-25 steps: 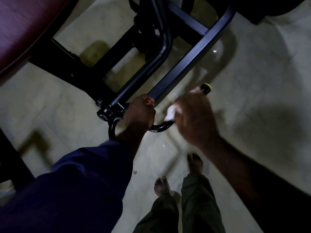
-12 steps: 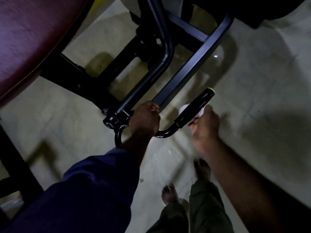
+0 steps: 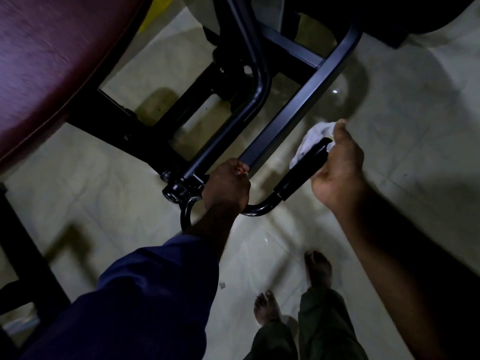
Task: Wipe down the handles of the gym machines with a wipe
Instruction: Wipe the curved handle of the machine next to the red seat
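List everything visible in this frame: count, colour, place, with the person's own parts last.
handle grip: one, black, centre right
wipe: one, white, at the grip's far end
machine frame: one, black tubes, top centre down to the handle
seat pad: one, maroon, upper left
floor: pale tiles, beneath everything
sleeve: one, blue, lower left
trousers: dark green, bottom centre
feet: two, bare, on the floor, bottom centre
left hand: grips the machine frame beside its pivot
right hand: holds the wipe against the handle grip

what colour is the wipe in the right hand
White; the wipe shows best in the head view, against the black handle grip.
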A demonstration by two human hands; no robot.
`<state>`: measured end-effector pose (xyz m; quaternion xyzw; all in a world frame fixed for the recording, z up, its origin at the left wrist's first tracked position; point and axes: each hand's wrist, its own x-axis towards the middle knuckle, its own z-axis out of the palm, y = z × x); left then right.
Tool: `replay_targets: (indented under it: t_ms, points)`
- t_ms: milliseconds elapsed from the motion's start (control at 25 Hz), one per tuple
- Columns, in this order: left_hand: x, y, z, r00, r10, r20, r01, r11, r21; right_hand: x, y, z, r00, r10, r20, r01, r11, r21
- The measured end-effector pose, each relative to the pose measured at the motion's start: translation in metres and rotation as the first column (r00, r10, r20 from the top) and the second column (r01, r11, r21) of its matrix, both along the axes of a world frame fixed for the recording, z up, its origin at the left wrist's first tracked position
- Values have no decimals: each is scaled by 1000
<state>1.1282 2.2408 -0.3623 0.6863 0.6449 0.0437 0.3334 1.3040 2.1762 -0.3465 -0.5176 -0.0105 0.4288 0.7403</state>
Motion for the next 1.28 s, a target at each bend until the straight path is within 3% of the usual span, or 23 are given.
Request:
replay_targets:
  t_ms: [40, 80, 120, 160, 200, 240, 280, 360, 400, 440, 480, 520, 560, 600, 640, 720, 840, 1000, 1080, 1160, 1280]
  points:
    - [0, 0, 0, 1000, 5, -4, -5, 1000, -6, 3, 0, -7, 971, 59, 231, -18, 984, -178]
    - [0, 1, 1, 1000, 6, -10, -6, 1000, -9, 4, -2, -13, 846, 190, 498, 24, 920, -391]
    - [1, 1, 0, 1000, 5, -15, -5, 1000, -10, 2, -9, -18, 631, 343, 696, 122, 842, -526]
    - [1, 1, 1, 1000, 0, -20, 0, 1000, -10, -3, -17, -20, 391, 430, 814, 212, 818, -534]
    - [2, 1, 2, 1000, -8, -25, 7, 1000, -9, -9, -24, -18, 228, 440, 869, 242, 839, -488]
    - [1, 0, 4, 999, -20, -36, 20, 1000, -8, -13, -30, -15, 132, 427, 894, 243, 861, -447]
    - [0, 0, 4, 998, -33, -49, 32, 999, -7, -15, -37, -14, 69, 418, 906, 229, 877, -422]
    - [-1, 0, 3, 996, -47, -82, 48, 999, 2, -12, -42, -21, 37, 419, 907, 210, 885, -417]
    - [0, 0, 4, 994, -49, -94, 50, 999, 7, -6, -38, -17, 63, 448, 892, 193, 871, -452]
    - [0, 0, 4, 995, -47, -93, 48, 999, 10, 1, -30, -14, 148, 471, 870, 160, 857, -491]
    - [0, 2, 3, 995, -45, -89, 46, 999, 16, 8, -19, -7, 288, 488, 824, 113, 837, -536]
    - [0, 4, 2, 995, -41, -90, 43, 999, 19, 13, -8, -2, 498, 479, 722, 59, 813, -580]
    - [0, 5, 0, 995, -41, -95, 43, 999, 21, 19, 0, 4, 730, 419, 540, -23, 805, -592]
    - [0, 5, -2, 994, -43, -97, 45, 999, 19, 26, 5, 4, 890, 331, 314, -113, 827, -551]
    - [0, 5, -3, 994, -52, -92, 53, 998, 15, 31, 3, 4, 962, 259, 86, -193, 868, -456]
    - [-1, 7, -3, 994, -88, -65, 88, 996, 3, 36, -11, 6, 960, 197, -200, -251, 922, -295]
    - [-1, 1, 0, 979, -202, 15, 201, 979, 16, 50, -46, 28, 970, 218, -105, -241, 901, -361]
    - [27, -24, 51, 905, -380, 190, 361, 924, 129, 71, -75, 104, 971, 218, -102, -237, 938, -254]
    - [51, -40, 111, 875, -241, 421, 242, 969, 51, 77, -92, 158, 950, 281, -136, -301, 939, -167]
    - [75, -55, 191, 758, -75, 648, 195, 974, -116, 82, -117, 223, 932, 335, -139, -349, 933, -89]
    - [104, -74, 315, 613, -42, 789, 355, 906, -228, 86, -160, 326, 941, 340, -2, -339, 940, -45]
